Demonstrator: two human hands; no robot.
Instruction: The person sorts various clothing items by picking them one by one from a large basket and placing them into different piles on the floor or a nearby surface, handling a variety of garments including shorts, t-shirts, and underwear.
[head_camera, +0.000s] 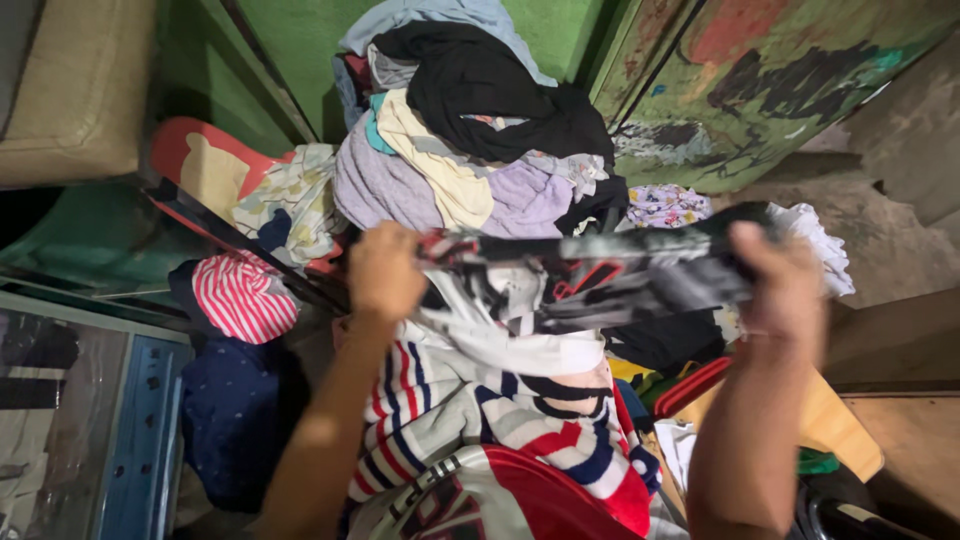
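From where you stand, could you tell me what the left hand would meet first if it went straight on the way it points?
Probably the clothes pile just beyond the left hand, which grips the dark garment; depth is unclear.

No packages, labels, signs or screens can be made out around the hands. The only lettering is large black and white print on a red and white garment (480, 495) low between the forearms, partly cut off by the edge.
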